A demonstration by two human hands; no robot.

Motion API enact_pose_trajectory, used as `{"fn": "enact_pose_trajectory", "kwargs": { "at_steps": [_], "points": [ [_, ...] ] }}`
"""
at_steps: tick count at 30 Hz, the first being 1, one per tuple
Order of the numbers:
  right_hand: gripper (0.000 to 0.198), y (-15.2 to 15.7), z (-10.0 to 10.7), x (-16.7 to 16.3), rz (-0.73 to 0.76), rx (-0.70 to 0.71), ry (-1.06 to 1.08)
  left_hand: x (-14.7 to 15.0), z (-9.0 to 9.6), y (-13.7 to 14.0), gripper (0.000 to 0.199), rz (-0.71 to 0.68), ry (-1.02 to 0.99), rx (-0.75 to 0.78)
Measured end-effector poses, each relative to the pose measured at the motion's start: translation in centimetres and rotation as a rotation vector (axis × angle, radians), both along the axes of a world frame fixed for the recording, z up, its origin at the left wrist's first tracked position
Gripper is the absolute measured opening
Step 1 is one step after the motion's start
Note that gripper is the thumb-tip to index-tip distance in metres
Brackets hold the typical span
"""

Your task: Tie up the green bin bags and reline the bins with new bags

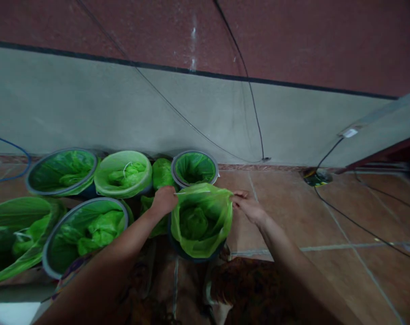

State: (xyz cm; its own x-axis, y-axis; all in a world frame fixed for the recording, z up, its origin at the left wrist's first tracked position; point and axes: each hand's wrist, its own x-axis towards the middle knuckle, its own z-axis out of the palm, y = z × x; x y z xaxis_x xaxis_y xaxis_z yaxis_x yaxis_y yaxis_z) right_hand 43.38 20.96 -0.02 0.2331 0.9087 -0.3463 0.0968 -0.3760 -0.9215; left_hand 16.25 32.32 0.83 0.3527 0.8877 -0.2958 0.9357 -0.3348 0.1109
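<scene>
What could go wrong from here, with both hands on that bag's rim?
The left hand and right hand grip opposite sides of the green bag, so its thin film might tear if pulled hard. If either hand slips, that edge could sag into the bucket below. The grey-rimmed bucket stands close behind and might get bumped.

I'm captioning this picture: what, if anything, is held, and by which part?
A green bag, by its open rim: the left hand grips the left side, the right hand the right.
</scene>
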Motion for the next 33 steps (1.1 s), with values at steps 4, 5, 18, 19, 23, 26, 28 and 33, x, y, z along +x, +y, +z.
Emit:
{"fn": "enact_pose_trajectory", "kwargs": {
  "at_steps": [4,5,18,19,23,26,28,33],
  "points": [
    [0.036,0.4,-1.4,0.1,-0.204,0.092,-0.075,-1.2,0.0,-0.5,0.032,-0.038,0.067,-0.166],
    [0.04,0.3,-2.0,0.0,-0.184,0.054,-0.167,-1.5,-0.4,-0.7,0.032,-0.023,0.091,-0.195],
    [0.049,-2.9,-5.5,-2.1,0.455,-0.491,-0.947,-3.3,-3.2,-1.0,0.029,0.091,0.129,-0.256],
    [0.05,-2.8,-5.7,-2.2,0.456,-0.506,-0.965,-3.3,-3.3,-1.0,0.031,0.072,0.105,-0.254],
    [0.046,-2.1,-6.7,-2.2,0.418,-0.509,-0.98,-3.0,-4.3,-0.8,0.053,0.014,-0.029,-0.284],
    [0.037,-1.8,-7.1,-2.1,0.365,-0.456,-0.956,-2.9,-4.9,-0.5,0.057,0.017,-0.118,-0.364],
    [0.031,-1.7,-7.0,-2.0,0.34,-0.417,-0.919,-2.9,-5.1,-0.2,0.05,0.034,-0.175,-0.417],
    [0.026,-1.3,-6.2,-1.8,0.285,-0.328,-0.82,-3.0,-5.0,0.1,0.044,0.023,-0.197,-0.409]
  ]
}}
